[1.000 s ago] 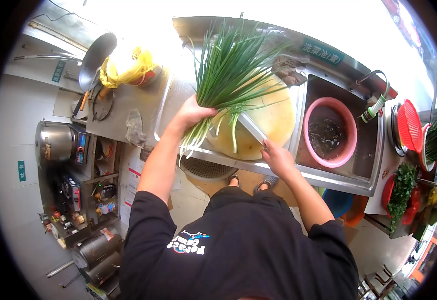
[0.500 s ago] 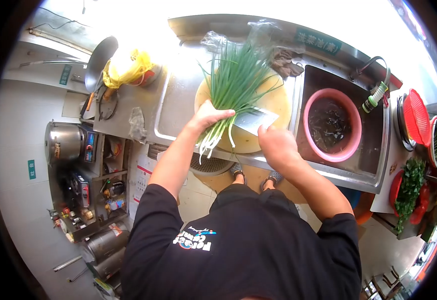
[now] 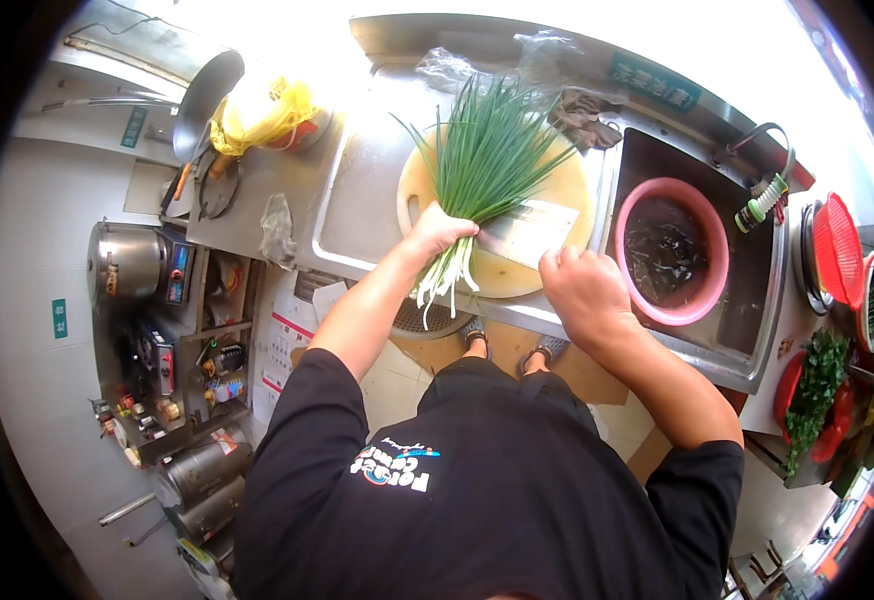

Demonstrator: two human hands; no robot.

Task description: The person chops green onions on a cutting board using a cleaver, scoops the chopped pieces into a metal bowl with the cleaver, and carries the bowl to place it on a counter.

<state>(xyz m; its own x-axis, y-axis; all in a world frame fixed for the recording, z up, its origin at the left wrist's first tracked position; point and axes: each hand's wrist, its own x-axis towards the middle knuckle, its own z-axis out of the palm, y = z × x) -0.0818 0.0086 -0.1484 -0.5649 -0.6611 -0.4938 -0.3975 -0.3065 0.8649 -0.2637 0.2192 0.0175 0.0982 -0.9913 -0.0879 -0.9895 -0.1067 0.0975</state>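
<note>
Two bare hands are at work over the round board [image 3: 567, 190], and you have something in each. Your left hand [image 3: 445, 228] has its fingers closed round the bunch of green stalks [image 3: 492, 150], gripping it low, near the white ends. The leaves fan out over the board, away from you, and the pale ends hang toward you at the board's near edge

Your right hand [image 3: 585, 285] is closed in a fist at the near end of the broad knife blade [image 3: 532, 232]; the handle is hidden in your fingers, so how they wrap it you cannot tell from here. The blade reaches across the board to the right of the bunch, close to your left thumb, its broad side showing. Whether it touches the stalks is unclear

The step in hand looks to be steadying and gathering the bunch with the knife alongside. Any next move calls for a snug left grip that keeps the stalks together, fingertips tucked clear of the edge, and a firm, level right wrist. Mind the pink basin [image 3: 719, 250] in the sink [image 3: 747, 330], close beyond your right hand
</note>
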